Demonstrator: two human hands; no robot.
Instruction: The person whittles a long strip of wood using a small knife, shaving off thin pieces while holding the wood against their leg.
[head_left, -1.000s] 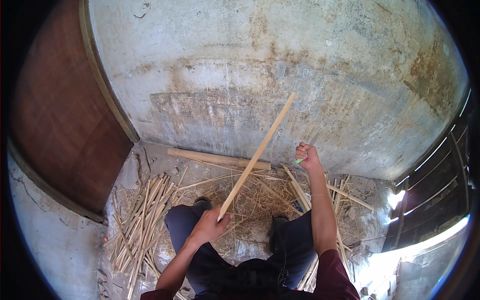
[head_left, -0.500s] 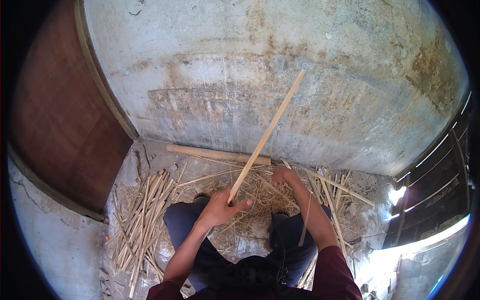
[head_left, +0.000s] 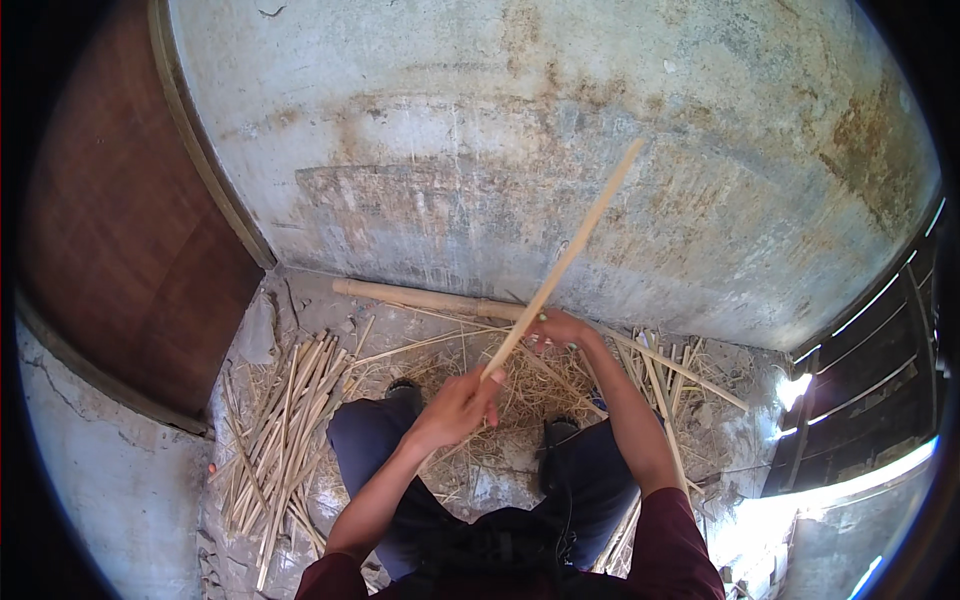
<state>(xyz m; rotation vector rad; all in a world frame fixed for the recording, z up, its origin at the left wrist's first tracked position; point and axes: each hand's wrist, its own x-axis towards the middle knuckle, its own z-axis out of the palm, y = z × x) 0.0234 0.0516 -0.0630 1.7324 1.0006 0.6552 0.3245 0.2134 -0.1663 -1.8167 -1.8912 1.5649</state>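
Head-worn fisheye — down over hands [head_left: 455, 408]

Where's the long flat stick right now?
In the head view, the long flat stick is near the middle, slanting up and right from the left hand, past the right hand.

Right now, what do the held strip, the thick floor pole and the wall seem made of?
Held strip: bamboo or wood, likely bare; pale tan, no visible coating.
Pole: probably bamboo, unfinished; round, tan, with a node-like band.
Wall: likely plaster or concrete, worn, perhaps painted; grey-white with brown stains.
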